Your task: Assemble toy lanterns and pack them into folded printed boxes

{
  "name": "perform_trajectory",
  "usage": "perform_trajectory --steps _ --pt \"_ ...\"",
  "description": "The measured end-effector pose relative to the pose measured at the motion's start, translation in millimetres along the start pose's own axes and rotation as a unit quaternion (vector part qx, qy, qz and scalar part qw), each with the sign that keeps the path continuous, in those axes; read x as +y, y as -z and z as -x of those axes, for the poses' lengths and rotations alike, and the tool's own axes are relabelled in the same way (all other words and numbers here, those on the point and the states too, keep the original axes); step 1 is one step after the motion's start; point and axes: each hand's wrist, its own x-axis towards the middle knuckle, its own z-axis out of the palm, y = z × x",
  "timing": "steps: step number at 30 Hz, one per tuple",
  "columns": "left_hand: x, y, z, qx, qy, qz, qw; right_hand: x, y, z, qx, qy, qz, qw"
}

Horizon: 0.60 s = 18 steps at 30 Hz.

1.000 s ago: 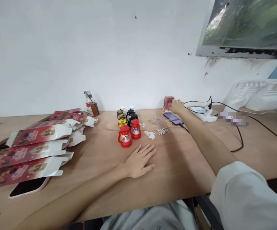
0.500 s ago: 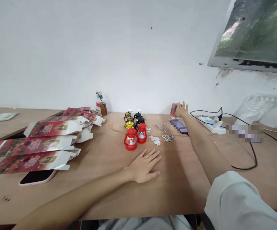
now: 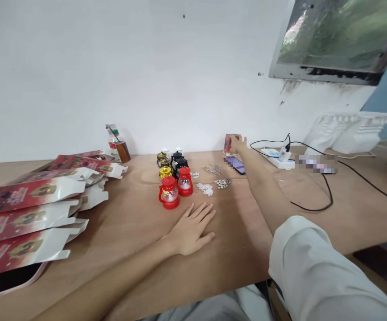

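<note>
The biggest thing here is the brown wooden surface [image 3: 235, 263], pushed up against a pale wall. Next up is a messy pile of red printed cartons [image 3: 41, 191] on the left, flaps sticking out to the right. Far right there are some white molded pieces [image 3: 357, 131] by the wall.

Hands: the left hand [image 3: 190, 229] is palm down on the surface at the near middle, fingers fanned out, holding nothing. The right hand [image 3: 239, 145] is stretched to the far side at the small red box, fingers partly spread; can't tell if it's gripping the box or just touching it.

A white power strip [image 3: 277, 160] with a plug in it sits right of that hand. A pink-edged phone [image 3: 13, 281] pokes out from under the cartons, near left, and a lit phone [image 3: 236, 165] lies just nearer than the box. There's a bottle [image 3: 121, 151] far left of center.

The small red box [image 3: 227, 145] stands by the wall, right of center. The lanterns are bunched mid-surface: 2 red lanterns [image 3: 170, 192] nearest, then 2 black lanterns [image 3: 181, 168] and 2 gold-toned lanterns [image 3: 165, 172]. Smallest stuff, right of those: white bits [image 3: 205, 189], thin metal pieces [image 3: 214, 169] and little silver discs [image 3: 223, 183].
</note>
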Motion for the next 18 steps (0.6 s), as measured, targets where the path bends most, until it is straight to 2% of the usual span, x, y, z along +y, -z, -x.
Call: perform_trajectory --steps 9,13,16,18 --pt "1 0.5 1 0.010 -0.010 0.006 1.000 17 9 14 0.072 -0.010 0.014 0.997" --pt "2 2.0 1 -0.001 -0.006 0.003 1.000 27 17 25 0.099 0.028 0.040 0.994" --pt "2 1.2 1 0.004 -0.003 0.006 1.000 35 28 33 0.176 0.038 -0.007 0.984" --pt "0 -0.3 0 0.012 -0.004 0.014 1.000 41 38 38 0.235 -0.002 -0.057 0.970"
